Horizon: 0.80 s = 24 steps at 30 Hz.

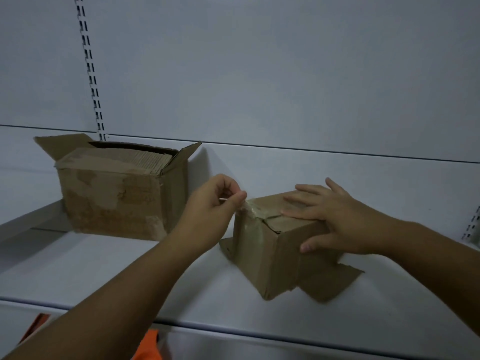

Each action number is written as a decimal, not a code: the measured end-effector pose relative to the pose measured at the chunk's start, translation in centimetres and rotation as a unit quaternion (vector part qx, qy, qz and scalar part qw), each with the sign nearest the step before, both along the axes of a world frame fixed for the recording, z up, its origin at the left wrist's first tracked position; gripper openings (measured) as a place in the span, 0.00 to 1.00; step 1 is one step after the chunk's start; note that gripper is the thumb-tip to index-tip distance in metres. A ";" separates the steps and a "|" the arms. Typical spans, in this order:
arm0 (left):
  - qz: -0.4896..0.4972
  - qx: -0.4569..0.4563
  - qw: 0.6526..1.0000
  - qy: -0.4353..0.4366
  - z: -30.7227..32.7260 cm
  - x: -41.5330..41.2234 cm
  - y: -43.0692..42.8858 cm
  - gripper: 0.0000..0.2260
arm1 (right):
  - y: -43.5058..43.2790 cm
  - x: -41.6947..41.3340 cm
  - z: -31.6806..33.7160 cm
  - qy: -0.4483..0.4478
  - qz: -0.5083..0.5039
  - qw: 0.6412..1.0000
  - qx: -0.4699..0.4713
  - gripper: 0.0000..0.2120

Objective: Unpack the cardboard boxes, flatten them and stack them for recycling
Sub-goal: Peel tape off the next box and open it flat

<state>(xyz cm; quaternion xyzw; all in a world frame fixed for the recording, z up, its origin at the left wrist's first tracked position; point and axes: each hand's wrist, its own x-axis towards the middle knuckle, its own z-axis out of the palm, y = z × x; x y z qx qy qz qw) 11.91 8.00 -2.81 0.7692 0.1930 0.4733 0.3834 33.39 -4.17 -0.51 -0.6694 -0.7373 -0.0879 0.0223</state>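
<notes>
At the small box (272, 245) corner, the left hand (213, 203) pinched tape (249, 207) running rightward. The right hand (335, 216) lay flat on top.

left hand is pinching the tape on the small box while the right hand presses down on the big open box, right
Not quite. The head view shows the right hand pressing on the small box itself, the one whose tape the left hand pinches; the big open box stands untouched to its left.
</notes>
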 end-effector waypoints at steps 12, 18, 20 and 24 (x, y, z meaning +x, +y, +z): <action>-0.034 0.026 0.996 0.075 0.1 1.5 -1.5 0.23 | -1.2 -7.0 -5.4 0.188 -0.012 0.905 0.382 0.18; -0.081 0.229 0.955 0.171 -1.0 1.3 0.0 0.24 | -0.6 -5.8 -5.5 0.251 0.032 0.892 0.375 0.13; -0.048 0.274 0.952 0.128 -1.7 1.7 0.1 0.19 | -0.4 -5.7 -5.8 0.245 0.033 0.893 0.375 0.14; -0.044 0.308 0.950 0.030 -2.6 2.4 0.0 0.11 | -0.5 -5.7 -6.2 0.259 0.037 0.878 0.402 0.13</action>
